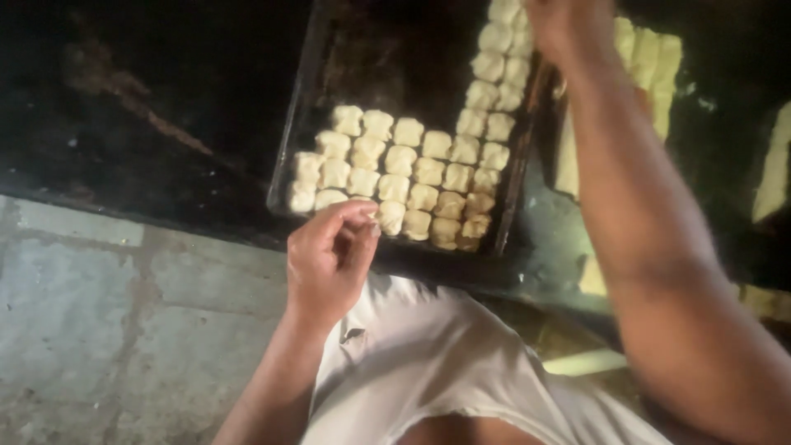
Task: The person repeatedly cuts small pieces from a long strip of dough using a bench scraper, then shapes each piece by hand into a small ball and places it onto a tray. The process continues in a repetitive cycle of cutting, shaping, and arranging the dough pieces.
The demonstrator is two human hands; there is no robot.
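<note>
A dark metal baking tray (301, 124) sat on the black table (148, 99), partly filled with pale dough pieces (412, 169) packed edge to edge in rows — tight against one another, it seemed, so that they filled the tray's near end and right side first, while its far-left part was bare. The left hand (329, 259) hovered at the tray's near edge, its fingers (356, 224) curled inward with the tips drawn together; whether they pinched a bit of dough could not be told. The right hand (564, 29) reached to the tray's far right corner, beside the column of pieces there — blurred and cut off by the frame, so its fingers' state could not be told. More pale dough strips (651, 62) lay right of the tray.
</note>
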